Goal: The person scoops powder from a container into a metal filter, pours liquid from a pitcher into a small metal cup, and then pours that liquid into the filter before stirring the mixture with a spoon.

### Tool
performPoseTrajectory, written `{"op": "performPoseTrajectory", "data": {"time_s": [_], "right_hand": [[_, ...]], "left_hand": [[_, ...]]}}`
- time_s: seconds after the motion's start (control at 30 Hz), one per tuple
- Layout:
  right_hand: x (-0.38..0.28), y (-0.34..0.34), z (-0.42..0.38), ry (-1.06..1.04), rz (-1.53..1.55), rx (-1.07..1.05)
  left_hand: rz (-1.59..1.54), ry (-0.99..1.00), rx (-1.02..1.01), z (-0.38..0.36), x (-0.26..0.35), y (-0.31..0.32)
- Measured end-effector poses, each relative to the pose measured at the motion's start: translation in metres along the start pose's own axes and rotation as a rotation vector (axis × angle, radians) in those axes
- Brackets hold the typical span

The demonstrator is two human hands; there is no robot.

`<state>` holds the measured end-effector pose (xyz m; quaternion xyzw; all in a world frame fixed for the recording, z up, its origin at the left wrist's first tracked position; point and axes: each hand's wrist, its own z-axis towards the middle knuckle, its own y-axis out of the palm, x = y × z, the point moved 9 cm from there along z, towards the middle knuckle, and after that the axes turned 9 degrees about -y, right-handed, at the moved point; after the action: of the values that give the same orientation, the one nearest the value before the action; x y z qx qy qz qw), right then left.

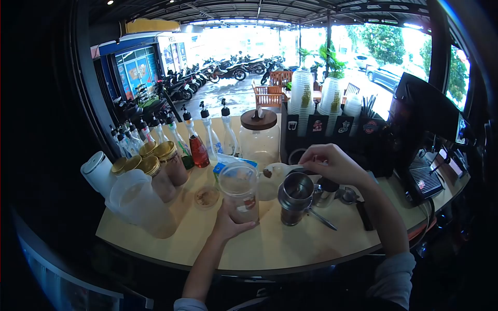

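My left hand point(234, 222) is wrapped round a clear plastic container point(239, 189), open at the top and standing upright just above or on the counter. In my right hand point(332, 161) the fingers pinch the handle of a pale spoon point(282, 169). Its bowl end carries a bit of something brown and points left, close to the container's rim. Below my right hand stands a metal coffee dripper point(297, 189) on a glass point(291, 216). A round clear lid point(207, 197) with brown residue lies left of the container.
Several gold-lidded jars point(165, 151) and a frosted pitcher point(140, 199) stand at the left, with pump bottles point(198, 150) behind. A wooden-lidded glass jar point(260, 137) is at the back. Stacked plastic cups point(302, 93) and an espresso machine point(425, 168) occupy the right. A metal utensil point(322, 220) lies near the glass.
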<state>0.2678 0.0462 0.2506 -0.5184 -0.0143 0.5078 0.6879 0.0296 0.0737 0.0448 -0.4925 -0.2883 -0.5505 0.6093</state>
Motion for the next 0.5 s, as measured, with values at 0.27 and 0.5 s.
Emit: {"op": "performPoseTrajectory", "data": {"time_s": [0.27, 0.5], "right_hand": [[0.035, -0.031, -0.067, 0.082, -0.183, 0.266], [0.041, -0.016, -0.086, 0.044, -0.246, 0.341]], "left_hand": [[-0.032, -0.061, 0.007, 0.006, -0.023, 0.011], [-0.086, -0.117, -0.008, 0.005, -0.039, 0.014]]}}
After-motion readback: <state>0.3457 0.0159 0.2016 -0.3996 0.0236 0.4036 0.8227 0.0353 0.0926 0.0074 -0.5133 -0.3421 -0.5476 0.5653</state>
